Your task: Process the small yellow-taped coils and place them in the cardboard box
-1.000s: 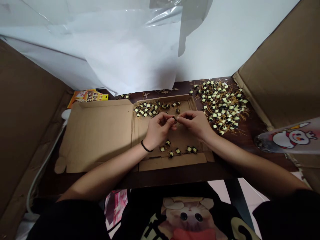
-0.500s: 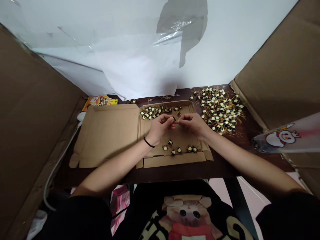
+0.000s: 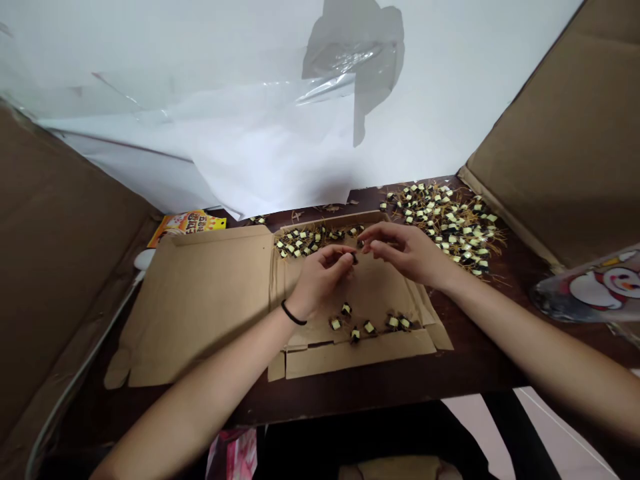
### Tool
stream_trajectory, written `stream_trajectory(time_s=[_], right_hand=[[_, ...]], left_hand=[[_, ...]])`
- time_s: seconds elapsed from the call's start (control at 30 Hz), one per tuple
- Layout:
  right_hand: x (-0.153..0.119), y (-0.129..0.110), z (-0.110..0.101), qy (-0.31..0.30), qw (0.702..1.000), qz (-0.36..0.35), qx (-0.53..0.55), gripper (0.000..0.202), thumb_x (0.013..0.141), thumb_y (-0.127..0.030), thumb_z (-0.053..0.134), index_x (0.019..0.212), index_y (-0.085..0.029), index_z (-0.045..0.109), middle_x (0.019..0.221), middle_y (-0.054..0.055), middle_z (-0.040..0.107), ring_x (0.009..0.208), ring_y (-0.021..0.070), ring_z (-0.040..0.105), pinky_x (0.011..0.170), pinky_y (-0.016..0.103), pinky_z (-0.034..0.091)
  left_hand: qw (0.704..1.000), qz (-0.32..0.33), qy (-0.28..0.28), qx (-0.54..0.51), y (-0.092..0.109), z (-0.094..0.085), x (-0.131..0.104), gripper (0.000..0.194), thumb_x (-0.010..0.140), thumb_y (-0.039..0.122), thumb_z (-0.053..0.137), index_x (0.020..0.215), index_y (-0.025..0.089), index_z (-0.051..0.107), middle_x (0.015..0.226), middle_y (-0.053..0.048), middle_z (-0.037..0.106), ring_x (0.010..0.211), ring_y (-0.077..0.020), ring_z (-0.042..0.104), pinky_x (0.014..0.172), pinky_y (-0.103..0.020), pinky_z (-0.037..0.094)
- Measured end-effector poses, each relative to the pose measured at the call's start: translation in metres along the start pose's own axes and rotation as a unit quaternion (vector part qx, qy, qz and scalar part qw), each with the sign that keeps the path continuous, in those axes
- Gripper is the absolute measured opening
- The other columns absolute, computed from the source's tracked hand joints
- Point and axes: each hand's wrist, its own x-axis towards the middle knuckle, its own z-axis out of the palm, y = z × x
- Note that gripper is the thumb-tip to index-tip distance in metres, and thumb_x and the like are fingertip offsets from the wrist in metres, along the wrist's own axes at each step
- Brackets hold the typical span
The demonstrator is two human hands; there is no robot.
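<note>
My left hand (image 3: pixel 323 277), with a black band on its wrist, pinches a small dark wire-leaded coil (image 3: pixel 355 259) between thumb and fingertips. Just right of it, my right hand (image 3: pixel 407 250) hovers with thumb and fingers apart, and I see nothing gripped in it. Both hands are above the right half of an opened flat cardboard box (image 3: pixel 310 363). At its back edge lies a cluster of small black coils with pale yellow tops (image 3: pixel 300 241). Several more loose coils (image 3: pixel 369 327) lie near its front edge.
A large pile of similar coils with thin copper-coloured wires (image 3: pixel 450 220) lies at the back right of the dark table (image 3: pixel 400 390). A clear printed cup (image 3: pixel 595 290) lies at the right. A yellow-orange packet (image 3: pixel 193 221) and a white cable (image 3: pixel 95 353) are at the left. Cardboard walls flank both sides.
My right hand has moved away from the left fingertips and its fingers have spread. The left hand keeps its pinch on the coil. The camera view has shifted closer to the table.
</note>
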Motion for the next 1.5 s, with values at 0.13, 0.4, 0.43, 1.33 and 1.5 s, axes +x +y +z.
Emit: stream_trajectory(time_s=[0.13,0.4,0.43,1.33,1.5], right_hand=[[-0.004,-0.003,0.003,-0.016,0.999,-0.022,-0.024,0.022,0.08,-0.036,0.06,0.089,-0.019,0.07,0.086,0.005,0.073,0.069,0.014,0.061,0.059,0.025,0.044],[-0.006,-0.01,0.003,0.017,0.996,-0.052,-0.068,0.028,0.085,-0.041,0.053,0.078,-0.02,0.07,0.073,0.003,0.07,0.066,0.0144,0.06,0.058,0.025,0.042],[-0.007,-0.01,0.003,0.022,0.994,-0.064,-0.081,0.025,0.083,-0.041,0.057,0.079,-0.02,0.07,0.075,0.003,0.07,0.067,0.0147,0.06,0.06,0.026,0.043],[-0.005,0.001,0.007,0.055,0.97,-0.142,-0.189,0.013,0.081,-0.018,0.06,0.069,-0.019,0.062,0.062,-0.001,0.062,0.054,0.0093,0.049,0.053,0.023,0.033],[-0.005,0.004,0.01,0.065,0.97,-0.139,-0.19,0.013,0.08,-0.017,0.059,0.066,-0.018,0.06,0.062,-0.001,0.061,0.054,0.0095,0.048,0.053,0.023,0.032]], left_hand=[[1.0,0.006,-0.011,0.024,-0.001,-0.001,0.0,0.02,0.076,0.029,0.068,0.089,0.014,0.067,0.063,0.001,0.061,0.055,-0.0073,0.053,0.055,-0.021,0.044],[0.998,0.018,-0.001,0.053,0.0,0.0,0.0,0.018,0.077,0.03,0.067,0.085,0.014,0.067,0.067,-0.001,0.064,0.05,-0.0064,0.051,0.052,-0.021,0.044],[0.998,0.023,-0.004,0.059,0.0,0.0,-0.001,0.018,0.077,0.03,0.067,0.085,0.014,0.067,0.066,0.0,0.063,0.05,-0.0065,0.051,0.052,-0.021,0.044],[0.99,0.03,-0.032,0.131,0.002,-0.001,-0.001,0.021,0.08,0.028,0.063,0.091,0.012,0.069,0.063,0.0,0.061,0.053,-0.0073,0.052,0.054,-0.02,0.043],[0.985,0.029,-0.041,0.166,0.002,0.002,-0.001,0.021,0.08,0.027,0.062,0.09,0.011,0.07,0.064,-0.001,0.063,0.052,-0.0073,0.051,0.05,-0.019,0.04]])
